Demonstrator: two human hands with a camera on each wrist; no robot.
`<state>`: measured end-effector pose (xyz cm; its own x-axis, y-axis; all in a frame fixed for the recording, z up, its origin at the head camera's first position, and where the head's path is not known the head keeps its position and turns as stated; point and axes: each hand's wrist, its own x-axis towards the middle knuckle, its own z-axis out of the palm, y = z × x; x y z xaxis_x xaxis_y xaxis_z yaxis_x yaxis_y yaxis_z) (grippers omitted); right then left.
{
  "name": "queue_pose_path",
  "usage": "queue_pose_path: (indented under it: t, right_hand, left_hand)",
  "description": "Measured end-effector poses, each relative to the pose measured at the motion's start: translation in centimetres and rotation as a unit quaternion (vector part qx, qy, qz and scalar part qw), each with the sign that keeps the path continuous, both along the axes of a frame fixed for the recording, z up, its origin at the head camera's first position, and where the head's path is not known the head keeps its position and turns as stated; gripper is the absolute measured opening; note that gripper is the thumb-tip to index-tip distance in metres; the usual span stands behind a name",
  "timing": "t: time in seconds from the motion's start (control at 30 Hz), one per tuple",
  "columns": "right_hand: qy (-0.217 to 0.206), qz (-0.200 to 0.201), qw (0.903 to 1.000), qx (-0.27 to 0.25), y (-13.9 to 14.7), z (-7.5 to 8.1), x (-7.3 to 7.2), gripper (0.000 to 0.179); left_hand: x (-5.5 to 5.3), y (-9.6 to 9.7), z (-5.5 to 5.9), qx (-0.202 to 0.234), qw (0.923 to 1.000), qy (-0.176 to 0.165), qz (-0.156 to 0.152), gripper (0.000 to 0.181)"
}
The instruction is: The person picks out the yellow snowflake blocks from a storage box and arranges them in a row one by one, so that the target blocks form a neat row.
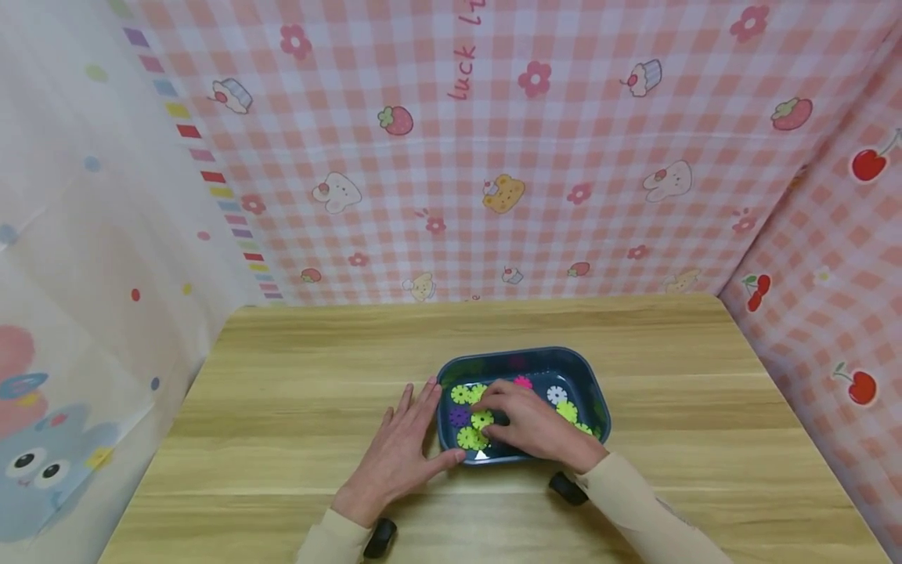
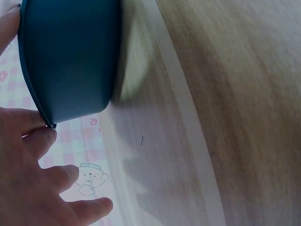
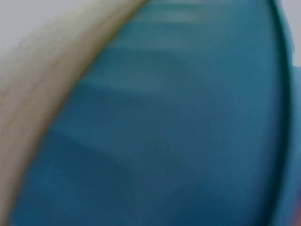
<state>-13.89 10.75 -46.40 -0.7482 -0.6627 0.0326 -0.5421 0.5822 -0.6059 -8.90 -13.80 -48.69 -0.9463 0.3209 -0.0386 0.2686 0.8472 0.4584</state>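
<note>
A dark blue basin point(image 1: 592, 376) on the wooden table holds several flower-shaped plastic discs. Yellow-green discs point(image 1: 468, 438) and a purple disc point(image 1: 460, 416) lie at its left end. My left hand point(image 1: 395, 454) rests against the basin's left end, fingers spread, thumb at the front rim; in the left wrist view its fingertips point(image 2: 44, 136) are right at the rim. Reaching in over the front side, my right hand point(image 1: 524, 419) has its bent fingers and thumb around a yellow-green disc point(image 1: 482, 420); I cannot tell whether it pinches it. The right wrist view shows only the basin's outer wall point(image 3: 164, 117).
Towards the basin's right end lie a white disc point(image 1: 557, 395), a pink disc point(image 1: 523, 382) and more yellow-green discs point(image 1: 567, 410). The wooden table point(image 1: 317, 376) extends around the basin. A pink checked cloth point(image 1: 451, 235) hangs behind, with patterned cloths at both sides.
</note>
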Motion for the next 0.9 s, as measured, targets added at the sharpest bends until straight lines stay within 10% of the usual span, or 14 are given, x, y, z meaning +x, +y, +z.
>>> queue_pose_path:
  t: [0.9]
  right_hand:
    - [0.078,0.006,0.9921,-0.098,2.0,1.0,6.3,0.034]
  left_hand:
    - [0.1,-0.2,0.0,0.008,0.9999,0.011,-0.001,0.1]
